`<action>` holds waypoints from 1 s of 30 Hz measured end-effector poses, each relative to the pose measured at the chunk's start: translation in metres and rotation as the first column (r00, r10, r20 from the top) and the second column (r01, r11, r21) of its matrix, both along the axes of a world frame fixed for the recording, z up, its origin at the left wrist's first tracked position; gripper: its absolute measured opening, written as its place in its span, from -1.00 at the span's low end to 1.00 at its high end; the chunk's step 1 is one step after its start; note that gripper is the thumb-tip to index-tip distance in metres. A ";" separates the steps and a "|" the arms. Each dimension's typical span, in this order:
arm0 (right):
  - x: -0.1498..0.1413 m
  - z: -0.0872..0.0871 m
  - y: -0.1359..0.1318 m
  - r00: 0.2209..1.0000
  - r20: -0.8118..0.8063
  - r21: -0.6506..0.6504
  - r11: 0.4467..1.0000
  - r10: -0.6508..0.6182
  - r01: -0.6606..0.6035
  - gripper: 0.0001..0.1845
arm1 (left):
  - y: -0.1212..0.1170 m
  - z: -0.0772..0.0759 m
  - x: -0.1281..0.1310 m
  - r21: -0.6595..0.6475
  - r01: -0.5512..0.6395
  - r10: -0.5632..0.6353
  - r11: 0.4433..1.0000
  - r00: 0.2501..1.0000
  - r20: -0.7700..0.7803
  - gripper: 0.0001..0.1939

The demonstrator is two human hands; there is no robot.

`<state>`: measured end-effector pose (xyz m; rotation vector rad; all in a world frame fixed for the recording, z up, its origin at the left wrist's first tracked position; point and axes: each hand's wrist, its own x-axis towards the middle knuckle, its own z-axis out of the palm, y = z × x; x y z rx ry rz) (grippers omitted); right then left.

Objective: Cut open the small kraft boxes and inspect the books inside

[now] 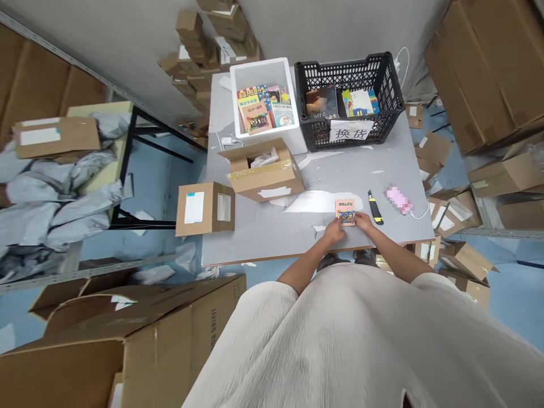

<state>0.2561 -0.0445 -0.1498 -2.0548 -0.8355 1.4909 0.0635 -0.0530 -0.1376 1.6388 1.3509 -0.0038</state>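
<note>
The left grip (335, 231) pinches the lower left corner of a pink booklet (344, 205) and the right grip (362, 221) its right edge, so it sits between them above the counter (259, 238). A yellow-black cutter (375, 208) lies just right of the right grip; farther out, beyond both, stands a black crate (312, 133).

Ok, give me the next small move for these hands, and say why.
Probably lift the pink book a little: the left hand and right hand hold it at opposite sides, and the utility knife lies apart from both.
</note>
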 end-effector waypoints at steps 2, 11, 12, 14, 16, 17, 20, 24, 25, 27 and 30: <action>-0.001 -0.002 0.000 0.999 0.031 -0.006 1.000 -0.006 0.007 -0.77 | 0.000 0.001 -0.002 -0.016 0.031 -0.031 0.999 0.999 -0.024 -0.23; 0.000 0.005 -0.003 0.979 0.202 0.034 0.999 0.025 -0.033 -0.87 | -0.001 -0.005 0.009 -0.009 -0.031 0.032 0.999 0.967 0.252 -0.21; 0.001 0.008 -0.002 0.970 0.242 0.053 0.998 0.021 -0.035 -0.88 | 0.000 -0.005 0.014 -0.022 -0.037 0.042 0.999 0.951 0.307 -0.20; 0.002 0.014 0.000 0.948 0.318 0.101 0.993 0.020 -0.054 -0.88 | 0.004 -0.002 0.022 -0.060 -0.064 0.082 0.996 0.915 0.395 -0.22; 0.001 0.019 0.003 0.945 0.327 0.154 0.985 0.026 -0.081 -0.87 | 0.008 0.002 0.027 -0.105 -0.112 0.147 0.988 0.889 0.434 -0.25; 0.000 0.021 0.003 0.956 0.292 0.180 0.980 0.034 -0.090 -0.86 | 0.009 0.005 0.027 -0.119 -0.142 0.180 0.983 0.884 0.431 -0.26; -0.009 0.022 0.004 0.992 0.102 0.213 0.972 0.074 -0.094 -0.82 | 0.014 0.012 0.015 -0.098 -0.247 0.265 0.964 0.896 0.356 -0.26; -0.021 0.018 0.001 0.992 0.041 0.134 0.983 0.121 -0.125 -0.79 | 0.020 0.016 -0.015 -0.031 -0.429 0.425 0.903 0.879 0.216 -0.26; -0.022 0.017 0.001 0.988 0.068 0.114 0.983 0.135 -0.142 -0.79 | 0.021 0.016 -0.022 -0.026 -0.451 0.447 0.892 0.875 0.187 -0.26; -0.024 0.014 0.000 0.980 0.126 0.086 0.983 0.153 -0.164 -0.81 | 0.022 0.014 -0.035 -0.026 -0.446 0.445 0.895 0.884 0.142 -0.28; -0.026 0.011 -0.001 0.974 0.177 0.060 0.987 0.139 -0.151 -0.77 | 0.020 0.008 -0.044 -0.028 -0.365 0.366 0.931 0.924 0.107 -0.31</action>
